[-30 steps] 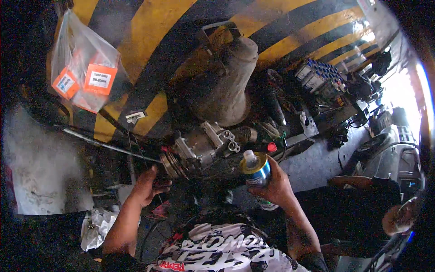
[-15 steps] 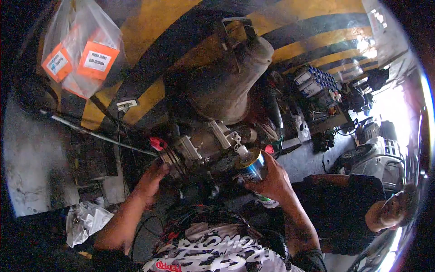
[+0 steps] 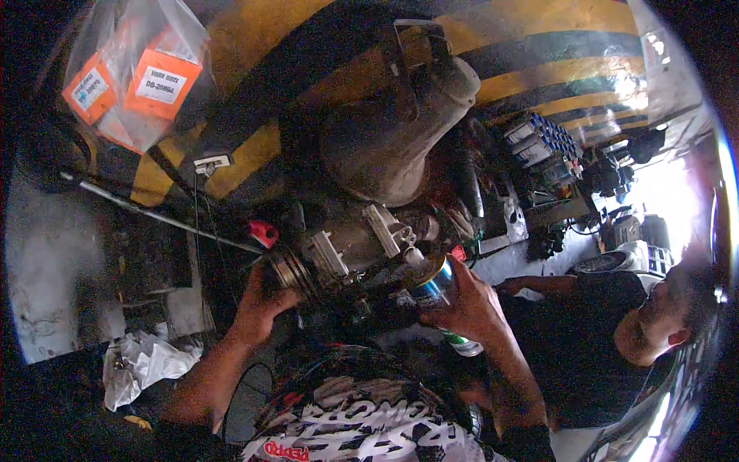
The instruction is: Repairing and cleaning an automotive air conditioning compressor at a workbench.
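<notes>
A greasy metal compressor-like unit (image 3: 350, 245) lies in front of me, with light metal brackets (image 3: 385, 229) along it. At its left end is a grooved pulley (image 3: 290, 274). My left hand (image 3: 264, 306) wraps round the pulley's lower left side, thumb towards me and some fingers hidden behind it. Close to the unit's right end, my right hand (image 3: 471, 304) grips a blue can (image 3: 433, 288) with a gold-coloured rim. A pale spout or cap-like piece (image 3: 413, 256) shows by the can's top; whether they touch I cannot tell.
Beyond stands a large dusty tapered tank (image 3: 392, 146) before a yellow-and-black striped wall. A clear bag of orange boxes (image 3: 158, 85) hangs at the upper left. Another person (image 3: 593, 346) is close on my right. Blue-topped cans (image 3: 543, 138) stand on a shelf. Crumpled white plastic (image 3: 146, 366) lies lower left.
My left hand has shifted round the pulley, its thumb now lower on the near side. My right hand keeps the can in nearly the same place. The other person's head has turned.
</notes>
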A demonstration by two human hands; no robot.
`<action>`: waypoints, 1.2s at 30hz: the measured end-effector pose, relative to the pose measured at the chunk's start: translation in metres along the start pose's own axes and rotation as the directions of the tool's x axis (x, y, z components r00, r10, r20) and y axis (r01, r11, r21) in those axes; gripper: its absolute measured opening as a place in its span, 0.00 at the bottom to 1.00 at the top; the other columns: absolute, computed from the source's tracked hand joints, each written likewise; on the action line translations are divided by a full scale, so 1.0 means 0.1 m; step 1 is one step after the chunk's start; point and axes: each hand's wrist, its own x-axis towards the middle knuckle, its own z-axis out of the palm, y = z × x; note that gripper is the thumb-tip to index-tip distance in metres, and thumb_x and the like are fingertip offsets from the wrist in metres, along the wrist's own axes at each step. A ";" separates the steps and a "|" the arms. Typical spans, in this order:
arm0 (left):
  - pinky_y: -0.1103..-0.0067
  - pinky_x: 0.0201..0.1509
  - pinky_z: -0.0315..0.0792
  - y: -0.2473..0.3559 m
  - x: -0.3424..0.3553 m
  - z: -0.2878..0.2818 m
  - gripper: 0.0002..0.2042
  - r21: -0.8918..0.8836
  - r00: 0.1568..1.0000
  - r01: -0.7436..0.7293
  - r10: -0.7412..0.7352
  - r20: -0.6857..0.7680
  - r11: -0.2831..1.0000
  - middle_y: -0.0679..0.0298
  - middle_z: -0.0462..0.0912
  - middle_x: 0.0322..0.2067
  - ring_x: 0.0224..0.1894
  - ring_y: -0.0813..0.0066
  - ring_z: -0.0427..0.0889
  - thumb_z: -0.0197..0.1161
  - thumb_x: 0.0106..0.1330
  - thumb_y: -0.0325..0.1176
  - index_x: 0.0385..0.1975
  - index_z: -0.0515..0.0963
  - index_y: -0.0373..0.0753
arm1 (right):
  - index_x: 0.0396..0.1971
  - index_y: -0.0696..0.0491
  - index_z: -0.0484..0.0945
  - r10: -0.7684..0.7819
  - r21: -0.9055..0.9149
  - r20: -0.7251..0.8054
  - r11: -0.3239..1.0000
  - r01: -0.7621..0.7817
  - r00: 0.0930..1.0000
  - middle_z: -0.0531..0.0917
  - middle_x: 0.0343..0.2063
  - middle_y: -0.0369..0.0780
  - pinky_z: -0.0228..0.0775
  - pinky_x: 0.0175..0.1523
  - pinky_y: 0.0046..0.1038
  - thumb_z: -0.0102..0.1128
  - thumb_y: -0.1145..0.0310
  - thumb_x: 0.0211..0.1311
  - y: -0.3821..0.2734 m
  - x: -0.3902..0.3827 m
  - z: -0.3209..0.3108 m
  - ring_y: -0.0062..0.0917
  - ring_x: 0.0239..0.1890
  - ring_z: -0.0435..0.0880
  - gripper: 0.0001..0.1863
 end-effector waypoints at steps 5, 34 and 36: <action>0.66 0.70 0.65 0.02 -0.07 0.12 0.48 0.069 0.991 -0.105 0.110 -0.075 0.992 0.56 0.72 0.63 0.65 0.60 0.72 0.76 0.54 0.31 0.73 0.53 0.36 | 0.71 0.51 0.60 0.102 -0.040 0.095 0.994 -0.098 0.990 0.77 0.59 0.53 0.74 0.61 0.44 0.82 0.46 0.36 -0.06 0.01 -0.07 0.49 0.58 0.80 0.60; 0.58 0.76 0.56 -0.07 -0.04 -0.03 0.65 0.646 0.932 -0.305 0.358 0.053 0.700 0.45 0.56 0.70 0.72 0.42 0.57 0.87 0.31 0.37 0.75 0.50 0.40 | 0.70 0.57 0.60 -0.025 -0.036 0.092 0.999 0.029 0.995 0.82 0.51 0.57 0.74 0.59 0.44 0.84 0.49 0.33 -0.07 0.07 -0.20 0.53 0.54 0.82 0.62; 0.58 0.76 0.56 0.06 -0.10 0.02 0.65 0.687 0.953 -0.237 0.300 0.028 0.687 0.45 0.56 0.70 0.72 0.42 0.57 0.86 0.31 0.37 0.74 0.50 0.40 | 0.70 0.57 0.60 -0.029 -0.034 0.086 0.999 0.032 0.996 0.82 0.51 0.57 0.74 0.59 0.44 0.84 0.49 0.33 -0.07 0.07 -0.20 0.53 0.55 0.82 0.62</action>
